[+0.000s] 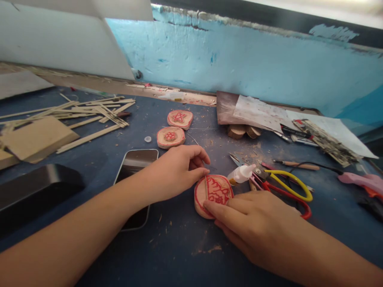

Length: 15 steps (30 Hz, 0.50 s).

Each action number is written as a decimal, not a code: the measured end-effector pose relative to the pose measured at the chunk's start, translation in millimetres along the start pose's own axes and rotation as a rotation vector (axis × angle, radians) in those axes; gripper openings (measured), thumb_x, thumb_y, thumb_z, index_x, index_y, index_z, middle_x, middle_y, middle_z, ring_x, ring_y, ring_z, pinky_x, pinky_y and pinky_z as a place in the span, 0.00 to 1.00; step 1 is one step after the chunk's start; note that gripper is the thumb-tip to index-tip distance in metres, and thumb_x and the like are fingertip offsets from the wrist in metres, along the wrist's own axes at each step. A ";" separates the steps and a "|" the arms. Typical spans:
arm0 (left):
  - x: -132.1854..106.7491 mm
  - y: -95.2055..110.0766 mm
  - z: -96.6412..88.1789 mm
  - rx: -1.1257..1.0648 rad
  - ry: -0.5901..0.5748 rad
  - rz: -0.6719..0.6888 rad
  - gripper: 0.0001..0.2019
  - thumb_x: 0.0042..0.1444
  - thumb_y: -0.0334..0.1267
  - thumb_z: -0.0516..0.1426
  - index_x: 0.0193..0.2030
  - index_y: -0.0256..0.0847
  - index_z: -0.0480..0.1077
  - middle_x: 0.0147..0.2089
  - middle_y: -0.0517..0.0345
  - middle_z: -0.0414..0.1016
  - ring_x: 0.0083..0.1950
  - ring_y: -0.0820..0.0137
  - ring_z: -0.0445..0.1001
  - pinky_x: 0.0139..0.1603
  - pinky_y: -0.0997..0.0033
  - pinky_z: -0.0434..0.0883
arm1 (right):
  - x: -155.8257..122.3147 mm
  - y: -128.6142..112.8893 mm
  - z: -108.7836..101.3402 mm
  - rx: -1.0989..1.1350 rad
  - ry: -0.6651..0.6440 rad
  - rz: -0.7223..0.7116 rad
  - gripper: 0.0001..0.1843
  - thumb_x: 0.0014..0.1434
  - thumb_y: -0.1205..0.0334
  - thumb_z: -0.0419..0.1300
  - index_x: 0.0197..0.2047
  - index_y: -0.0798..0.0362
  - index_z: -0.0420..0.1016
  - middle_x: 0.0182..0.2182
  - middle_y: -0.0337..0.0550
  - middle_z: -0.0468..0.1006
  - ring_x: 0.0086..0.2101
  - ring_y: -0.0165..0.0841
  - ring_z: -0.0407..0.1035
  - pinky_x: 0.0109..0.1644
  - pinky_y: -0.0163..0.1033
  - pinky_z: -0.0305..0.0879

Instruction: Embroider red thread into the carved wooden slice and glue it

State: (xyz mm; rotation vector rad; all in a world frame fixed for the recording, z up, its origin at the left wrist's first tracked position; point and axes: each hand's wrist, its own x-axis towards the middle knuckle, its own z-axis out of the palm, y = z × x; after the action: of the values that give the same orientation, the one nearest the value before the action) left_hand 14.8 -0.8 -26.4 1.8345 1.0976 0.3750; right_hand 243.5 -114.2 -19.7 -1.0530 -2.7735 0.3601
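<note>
A round wood slice point(214, 189) with a red rim and a red drawing lies on the dark blue table. My right hand point(254, 223) grips its near right side, one fingertip pressing on its face. At the slice's far edge my left hand point(179, 171) is closed in a pinch on a thin strand, wire or string; which one I cannot tell. The strand point(206, 187) runs down the slice's face toward the right fingertip. Behind my left hand lie two more slices, one with a red flower point(170, 136), one with a red star point(179, 118).
Right of the slice are a small white glue bottle point(241, 174) and scissors or pliers with yellow and red handles point(289, 183). A pink glue gun point(360, 182) lies far right. A phone point(136, 159) is under my left forearm. Wooden sticks point(101, 113) and a wood block point(40, 137) lie left.
</note>
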 end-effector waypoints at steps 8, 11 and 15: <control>-2.9 -2.0 -0.1 -0.018 0.022 0.004 0.06 0.63 0.38 0.67 0.44 0.42 0.78 0.37 0.62 0.85 0.38 0.68 0.83 0.40 0.67 0.79 | -0.2 -0.9 -1.1 -0.067 -0.032 0.011 0.32 0.73 0.72 0.60 0.76 0.55 0.61 0.38 0.34 0.80 0.30 0.35 0.69 0.34 0.45 0.54; -4.3 1.4 -3.3 -0.017 0.001 -0.005 0.06 0.62 0.36 0.67 0.46 0.42 0.79 0.38 0.61 0.86 0.39 0.67 0.85 0.41 0.67 0.80 | 0.2 -0.6 -2.0 -0.057 -0.045 0.009 0.28 0.73 0.71 0.61 0.74 0.53 0.64 0.38 0.34 0.80 0.30 0.35 0.69 0.35 0.45 0.53; -5.1 7.3 -9.7 0.007 -0.057 -0.020 0.10 0.61 0.31 0.67 0.48 0.41 0.79 0.40 0.63 0.87 0.40 0.69 0.85 0.43 0.69 0.79 | 0.6 0.6 -2.9 -0.028 -0.026 0.013 0.22 0.75 0.71 0.59 0.69 0.50 0.68 0.36 0.33 0.77 0.30 0.34 0.67 0.34 0.45 0.51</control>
State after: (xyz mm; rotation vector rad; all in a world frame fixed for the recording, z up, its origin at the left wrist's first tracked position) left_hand 9.5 -0.7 -14.3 1.8283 1.0788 0.3052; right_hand 244.1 -112.9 -17.1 -1.0810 -2.8033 0.3399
